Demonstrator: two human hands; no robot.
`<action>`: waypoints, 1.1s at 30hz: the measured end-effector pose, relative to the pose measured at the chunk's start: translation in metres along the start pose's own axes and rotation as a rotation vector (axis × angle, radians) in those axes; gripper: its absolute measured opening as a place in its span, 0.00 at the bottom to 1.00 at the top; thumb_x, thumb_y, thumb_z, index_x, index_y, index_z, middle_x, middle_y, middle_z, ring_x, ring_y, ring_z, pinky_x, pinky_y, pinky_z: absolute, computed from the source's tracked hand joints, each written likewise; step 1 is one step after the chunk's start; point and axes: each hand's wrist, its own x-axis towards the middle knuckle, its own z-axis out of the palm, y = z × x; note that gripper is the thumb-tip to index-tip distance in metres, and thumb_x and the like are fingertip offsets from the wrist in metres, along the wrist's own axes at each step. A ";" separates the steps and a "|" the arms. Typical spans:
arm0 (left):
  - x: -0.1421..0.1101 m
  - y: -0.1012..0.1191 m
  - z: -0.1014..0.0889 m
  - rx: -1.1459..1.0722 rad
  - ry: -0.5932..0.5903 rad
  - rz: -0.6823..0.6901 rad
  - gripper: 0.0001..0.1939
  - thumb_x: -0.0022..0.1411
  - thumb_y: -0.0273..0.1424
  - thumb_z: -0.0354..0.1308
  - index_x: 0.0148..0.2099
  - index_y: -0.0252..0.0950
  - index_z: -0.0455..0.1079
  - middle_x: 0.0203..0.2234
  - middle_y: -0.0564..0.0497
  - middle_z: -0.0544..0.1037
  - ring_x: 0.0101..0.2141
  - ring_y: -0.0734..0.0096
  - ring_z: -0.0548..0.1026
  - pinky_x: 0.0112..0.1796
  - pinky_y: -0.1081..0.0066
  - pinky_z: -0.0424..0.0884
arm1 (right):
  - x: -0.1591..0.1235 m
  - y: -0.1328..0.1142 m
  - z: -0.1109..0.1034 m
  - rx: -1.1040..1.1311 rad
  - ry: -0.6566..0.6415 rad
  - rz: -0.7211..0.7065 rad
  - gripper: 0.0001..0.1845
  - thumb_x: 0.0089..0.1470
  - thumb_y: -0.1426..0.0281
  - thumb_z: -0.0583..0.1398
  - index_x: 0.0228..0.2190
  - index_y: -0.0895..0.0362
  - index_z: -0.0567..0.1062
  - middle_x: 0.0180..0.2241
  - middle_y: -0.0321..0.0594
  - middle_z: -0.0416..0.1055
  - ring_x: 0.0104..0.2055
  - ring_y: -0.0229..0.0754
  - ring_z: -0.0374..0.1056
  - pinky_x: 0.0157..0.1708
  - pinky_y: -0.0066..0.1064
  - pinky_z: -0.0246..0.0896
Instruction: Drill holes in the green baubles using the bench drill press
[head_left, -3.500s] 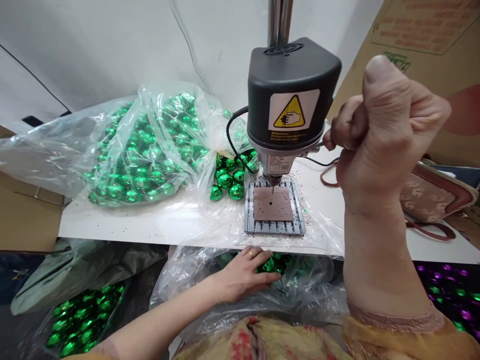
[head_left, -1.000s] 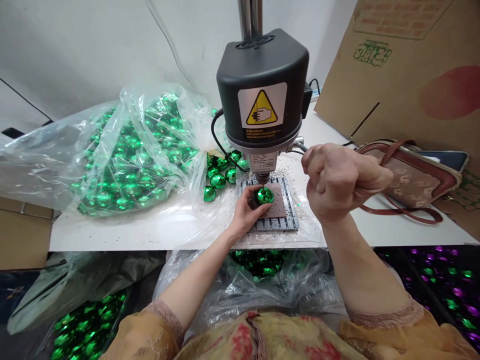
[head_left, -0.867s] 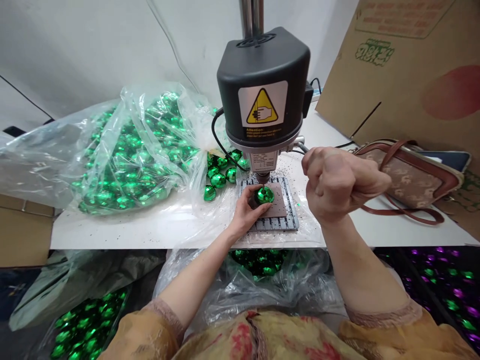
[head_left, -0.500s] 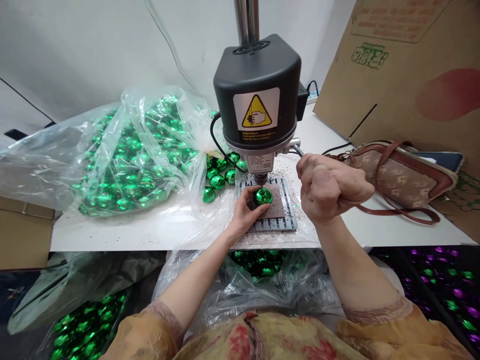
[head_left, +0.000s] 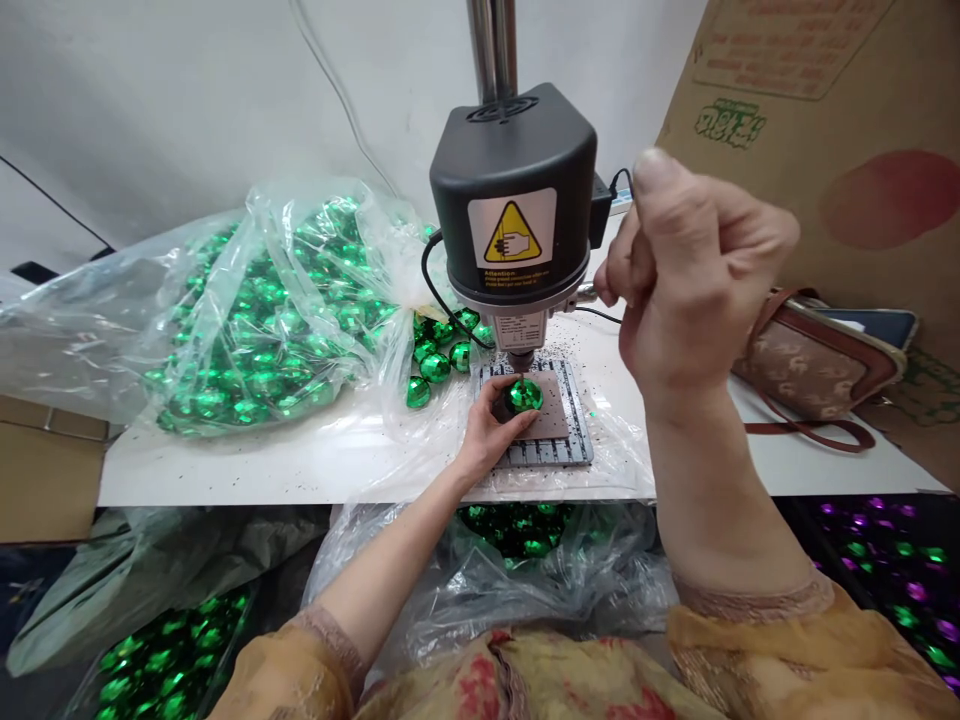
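Observation:
My left hand [head_left: 489,432] pinches a shiny green faceted ball [head_left: 524,395] on the brown pad [head_left: 556,412] of the small bench drill's grooved base. The black drill head [head_left: 513,210] with its yellow warning sticker hangs right above the ball. My right hand [head_left: 694,270] is a raised fist wrapped round the drill's feed lever [head_left: 585,293], whose metal end shows at the head's right side.
A clear plastic bag of green balls [head_left: 247,310] lies on the white table [head_left: 225,465] at left, loose ones beside the drill. Another bag of balls [head_left: 517,540] sits below the table edge. A brown handbag [head_left: 821,355] and a cardboard box [head_left: 825,140] stand at right.
My left hand came up from the lower bag and set a green ball under the drill. My right fist, lowered with the lever a second ago, has now risen again.

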 end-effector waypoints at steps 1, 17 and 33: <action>-0.002 0.003 -0.001 0.024 0.038 0.011 0.25 0.57 0.38 0.71 0.54 0.39 0.70 0.48 0.45 0.78 0.50 0.60 0.77 0.53 0.60 0.73 | 0.006 -0.001 0.002 0.012 -0.006 0.024 0.26 0.60 0.73 0.59 0.13 0.59 0.57 0.12 0.28 0.48 0.14 0.25 0.48 0.16 0.26 0.39; -0.032 0.026 -0.076 0.599 -0.074 0.399 0.12 0.74 0.33 0.49 0.52 0.40 0.71 0.45 0.44 0.78 0.47 0.62 0.75 0.47 0.62 0.72 | 0.009 0.003 0.007 0.007 0.033 0.020 0.26 0.62 0.69 0.56 0.15 0.58 0.54 0.14 0.28 0.45 0.16 0.23 0.49 0.17 0.22 0.40; 0.056 0.011 -0.080 0.419 0.222 0.160 0.20 0.57 0.40 0.70 0.51 0.42 0.73 0.44 0.46 0.72 0.46 0.60 0.73 0.49 0.61 0.71 | 0.011 0.007 0.006 0.052 0.043 -0.051 0.29 0.55 0.61 0.64 0.14 0.57 0.55 0.12 0.27 0.43 0.14 0.26 0.48 0.14 0.26 0.39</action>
